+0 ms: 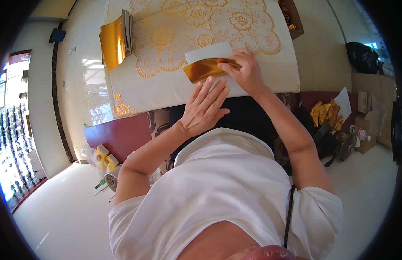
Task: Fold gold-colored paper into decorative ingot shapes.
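A sheet of gold foil paper (200,70) lies near the front edge of the table, curved, with a white strip (208,53) showing along its far side. My right hand (245,71) pinches the sheet's right end between thumb and fingers. My left hand (206,105) is stretched flat with its fingers slightly apart, its fingertips at the near edge of the gold foil paper. Whether those fingertips touch the paper I cannot tell. Nothing is gripped in the left hand.
A stack of gold sheets (113,41) overhangs the table's left edge. Gold flowers decorate the white tablecloth (162,89). At the far right corner stands a box (296,21) with gold pieces inside. Folded gold papers (325,113) and a plastic bottle (359,132) are on my right.
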